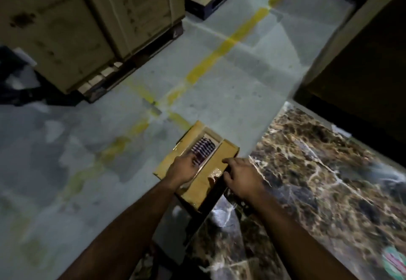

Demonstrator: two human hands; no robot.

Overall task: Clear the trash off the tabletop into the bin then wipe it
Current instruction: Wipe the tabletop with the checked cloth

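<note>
Two hands point(183, 167) point(240, 177) on a cardboard box point(204, 183), seemingly beside the tabletop point(318, 169).

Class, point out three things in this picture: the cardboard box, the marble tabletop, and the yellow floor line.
cardboard box point(214, 177): head view, right top flap.
marble tabletop point(318, 169): head view, bare veined surface.
yellow floor line point(211, 62): head view, mid stripe.

A cardboard box point(197, 165) is sitting off the tabletop's point(318, 180) nine o'clock edge, both hands on it. Stacked cartons point(87, 22) are standing at eleven o'clock.
</note>
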